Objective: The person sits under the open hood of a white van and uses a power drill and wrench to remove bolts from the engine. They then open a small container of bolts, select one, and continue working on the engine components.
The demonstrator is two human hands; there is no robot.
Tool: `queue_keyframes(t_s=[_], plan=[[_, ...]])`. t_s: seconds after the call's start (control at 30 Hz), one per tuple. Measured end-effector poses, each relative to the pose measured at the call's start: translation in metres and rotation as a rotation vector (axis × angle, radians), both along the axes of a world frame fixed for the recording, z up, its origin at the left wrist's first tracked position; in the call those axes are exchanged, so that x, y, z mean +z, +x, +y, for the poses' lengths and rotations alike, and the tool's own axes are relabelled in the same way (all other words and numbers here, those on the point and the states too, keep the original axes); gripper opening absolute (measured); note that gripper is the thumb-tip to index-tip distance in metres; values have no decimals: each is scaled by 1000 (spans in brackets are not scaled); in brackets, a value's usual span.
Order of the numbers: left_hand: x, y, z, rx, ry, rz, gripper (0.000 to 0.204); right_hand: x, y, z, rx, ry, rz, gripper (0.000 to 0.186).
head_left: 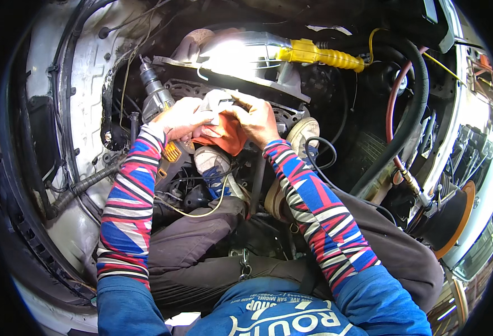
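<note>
My left hand (pixel 186 119) and my right hand (pixel 256 119) meet over the engine. Between their fingertips is a small pale grey piece (pixel 217 101), washed out by the light, so its kind is unclear. An orange rag (pixel 227 136) hangs beneath, bunched against my left fingers. My right thumb and fingers are pinched at the piece's right side. Just left of my left hand lies a power drill (pixel 158 92) with a yellow-and-black body, its chuck pointing away; my left wrist covers part of it. Behind the hands shows a flat metal engine surface with holes (pixel 187 89).
A lit work lamp with a yellow handle (pixel 319 55) lies across the metal part at the back. My shoes (pixel 213 168) and legs are among the engine parts. A thin black cable (pixel 347 187), a thick black hose (pixel 417 101) and a red hose (pixel 391 112) run at the right.
</note>
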State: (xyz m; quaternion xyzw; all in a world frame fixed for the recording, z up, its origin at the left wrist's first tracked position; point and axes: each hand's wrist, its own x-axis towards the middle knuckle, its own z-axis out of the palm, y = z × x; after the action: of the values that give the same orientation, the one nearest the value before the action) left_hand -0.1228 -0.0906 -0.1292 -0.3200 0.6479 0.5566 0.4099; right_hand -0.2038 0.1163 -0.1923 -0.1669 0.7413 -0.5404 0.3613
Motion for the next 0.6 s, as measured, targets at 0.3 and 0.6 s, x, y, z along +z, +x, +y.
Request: queue_keyframes(t_s=[0.3,0.6], plan=[[-3,9,15,195,-7,98,34,-1,-7,-3,11,-22,-62,41],[-8,27,68,579,15,58,30,-6,-4,-1,14,6,-126,41]])
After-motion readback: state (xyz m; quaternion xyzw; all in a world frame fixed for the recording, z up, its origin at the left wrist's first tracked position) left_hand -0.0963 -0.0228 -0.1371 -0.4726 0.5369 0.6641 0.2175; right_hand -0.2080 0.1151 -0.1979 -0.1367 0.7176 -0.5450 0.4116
